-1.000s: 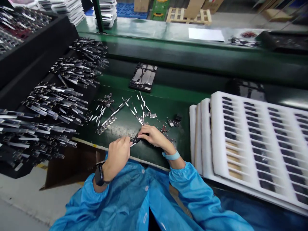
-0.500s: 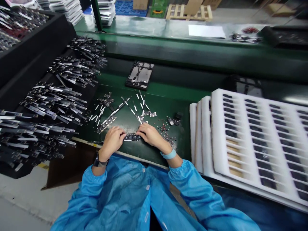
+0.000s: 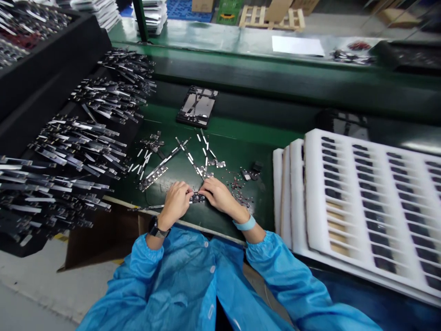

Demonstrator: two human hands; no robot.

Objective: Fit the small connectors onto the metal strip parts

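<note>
Close to the bench's front edge, a dark circuit board strip (image 3: 197, 198) lies between my hands, partly hidden by my fingers. My left hand (image 3: 177, 202) is closed in a pinch over its left part, and my right hand (image 3: 217, 195) pinches at its upper right side. A thin strip (image 3: 149, 208) sticks out leftward from under my left hand. Just beyond my hands is another board with a long strip (image 3: 153, 178), and crossed flex strips (image 3: 191, 158) lie further right. Tiny loose parts (image 3: 237, 185) are scattered right of my right hand.
Bundles of long flex strips (image 3: 79, 142) fill the left side. White foam trays (image 3: 315, 197) holding dark pieces stand at the right. A flat dark stack (image 3: 197, 106) sits further back. Below the bench edge is a cardboard box (image 3: 99, 239).
My left hand has slid right along the circuit board toward my right hand, covering its left part. The thin strip at the left shows more. My right hand has shifted slightly right.
</note>
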